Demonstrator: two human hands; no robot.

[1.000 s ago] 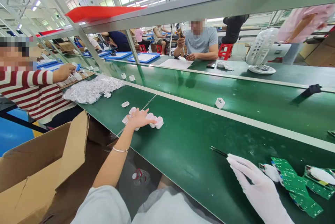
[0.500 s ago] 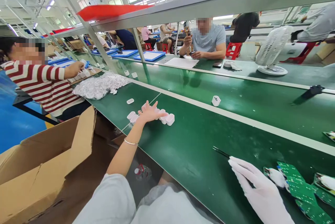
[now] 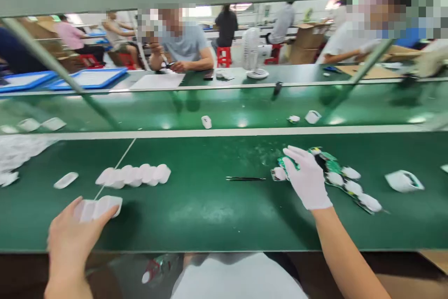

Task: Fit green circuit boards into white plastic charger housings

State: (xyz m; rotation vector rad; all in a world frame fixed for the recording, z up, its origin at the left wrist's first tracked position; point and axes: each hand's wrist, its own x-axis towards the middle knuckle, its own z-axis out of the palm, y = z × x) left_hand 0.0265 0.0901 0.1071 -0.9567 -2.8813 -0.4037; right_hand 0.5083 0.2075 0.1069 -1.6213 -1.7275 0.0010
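My bare left hand [image 3: 75,231] is closed around white plastic casings [image 3: 100,208], raised over the front left of the bench. Beyond it, a touching row of several similar white casings [image 3: 135,175] lies on the green surface. One flat white piece [image 3: 66,180] sits left of that row. My right hand [image 3: 306,175], in a white glove, reaches over a green circuit board [image 3: 279,174], thumb and fingers apart; whether it grips the board is unclear. More circuit boards [image 3: 353,187] with white parts lie to its right. Black tweezers [image 3: 245,178] rest on the bench between my hands.
A pale strip [image 3: 224,132] runs along the bench, with loose white casings [image 3: 206,122] beyond it. Another casing [image 3: 404,181] lies far right; a clear bag [image 3: 17,154] is far left. Across stand a white fan [image 3: 251,49] and a seated person [image 3: 185,42]. A metal beam crosses overhead.
My view has swung right. My left hand, spread over the casings before, now holds some nearer to me. The tweezers have left my right hand, which is now at the circuit boards.
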